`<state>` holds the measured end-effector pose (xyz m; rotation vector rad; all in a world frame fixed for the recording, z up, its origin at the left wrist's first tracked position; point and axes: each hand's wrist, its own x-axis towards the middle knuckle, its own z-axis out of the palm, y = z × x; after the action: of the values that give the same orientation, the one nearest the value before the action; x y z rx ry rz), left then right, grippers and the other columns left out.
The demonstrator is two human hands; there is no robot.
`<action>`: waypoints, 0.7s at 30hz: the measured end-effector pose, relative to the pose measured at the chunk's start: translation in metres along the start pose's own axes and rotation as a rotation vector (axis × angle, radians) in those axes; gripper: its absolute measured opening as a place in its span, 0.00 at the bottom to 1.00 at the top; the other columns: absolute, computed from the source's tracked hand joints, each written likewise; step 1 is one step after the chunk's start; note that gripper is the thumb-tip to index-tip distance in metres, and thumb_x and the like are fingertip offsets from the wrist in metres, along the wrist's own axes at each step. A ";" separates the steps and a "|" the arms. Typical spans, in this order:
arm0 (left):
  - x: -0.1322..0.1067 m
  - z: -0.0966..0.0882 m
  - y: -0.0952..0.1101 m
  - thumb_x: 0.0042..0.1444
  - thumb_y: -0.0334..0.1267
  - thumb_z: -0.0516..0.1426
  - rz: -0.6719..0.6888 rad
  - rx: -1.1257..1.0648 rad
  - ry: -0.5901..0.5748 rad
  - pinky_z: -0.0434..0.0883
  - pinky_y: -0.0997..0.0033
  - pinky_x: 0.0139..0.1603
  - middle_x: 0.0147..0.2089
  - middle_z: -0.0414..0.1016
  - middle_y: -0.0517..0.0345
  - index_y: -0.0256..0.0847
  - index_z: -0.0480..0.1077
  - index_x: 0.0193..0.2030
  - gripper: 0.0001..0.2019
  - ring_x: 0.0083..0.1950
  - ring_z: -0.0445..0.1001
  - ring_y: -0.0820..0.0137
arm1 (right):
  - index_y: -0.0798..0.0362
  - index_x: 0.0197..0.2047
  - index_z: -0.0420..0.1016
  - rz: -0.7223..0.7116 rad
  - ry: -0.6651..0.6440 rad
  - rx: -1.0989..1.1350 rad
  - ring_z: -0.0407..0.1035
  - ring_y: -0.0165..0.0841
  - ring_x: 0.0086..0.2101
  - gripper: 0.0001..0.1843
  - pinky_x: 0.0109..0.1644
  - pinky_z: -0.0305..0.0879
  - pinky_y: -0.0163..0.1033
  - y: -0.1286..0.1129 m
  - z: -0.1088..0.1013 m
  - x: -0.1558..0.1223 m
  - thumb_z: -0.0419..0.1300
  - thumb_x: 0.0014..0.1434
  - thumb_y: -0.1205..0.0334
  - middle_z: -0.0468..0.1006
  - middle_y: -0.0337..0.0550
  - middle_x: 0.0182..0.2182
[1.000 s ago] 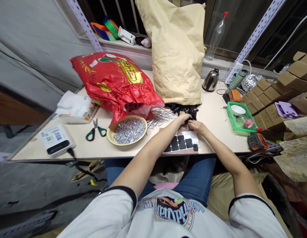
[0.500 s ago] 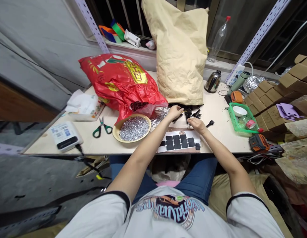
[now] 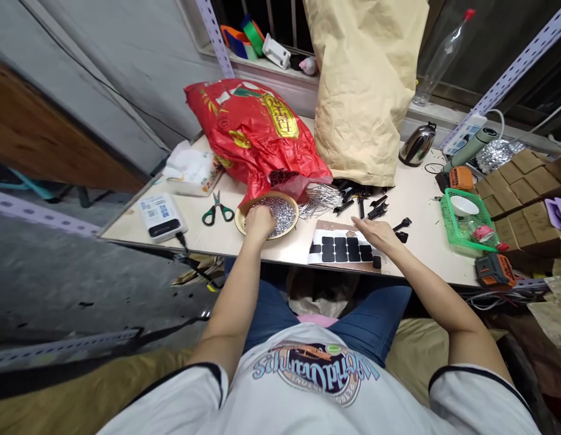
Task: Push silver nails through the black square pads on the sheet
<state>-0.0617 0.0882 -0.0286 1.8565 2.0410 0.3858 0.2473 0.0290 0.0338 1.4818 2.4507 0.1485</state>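
Note:
My left hand (image 3: 261, 222) is in a cream bowl (image 3: 290, 228) of small shiny metal pieces (image 3: 283, 211). Its fingers curl down into the pieces, and the fingertips are hidden. My right hand (image 3: 375, 233) is above the table, fingers pressed together at the lower end of a slim black plastic part (image 3: 361, 207). More black plastic parts (image 3: 377, 209) lie just behind it. Below this hand is a white sheet with black rounded-square pads (image 3: 340, 249). Between the bowl and the black parts lies a heap of thin metal rods (image 3: 321, 200).
A red plastic bag (image 3: 257, 133) and a tall tan paper sack (image 3: 357, 96) stand at the back. Green-handled scissors (image 3: 217, 209), a white device (image 3: 161, 217) and tissues (image 3: 192, 169) are on the left. To the right are a green basket (image 3: 471, 220), a steel kettle (image 3: 418, 144) and cardboard boxes (image 3: 529, 187).
My left hand has moved left from the black parts into the bowl of metal pieces. My right hand stays near the black parts. The whole view has shifted.

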 end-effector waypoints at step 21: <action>-0.064 0.049 0.078 0.29 0.38 0.69 -0.162 -1.732 0.012 0.71 0.76 0.29 0.22 0.70 0.64 0.37 0.64 0.29 0.21 0.24 0.73 0.76 | 0.56 0.39 0.71 0.198 0.181 0.390 0.68 0.31 0.36 0.12 0.34 0.53 0.33 -0.092 -0.027 0.018 0.49 0.66 0.61 0.72 0.46 0.37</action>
<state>0.0350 0.0305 -0.0344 0.5433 0.9409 1.4431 0.1533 0.0033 0.0352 1.9518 2.5746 -0.1766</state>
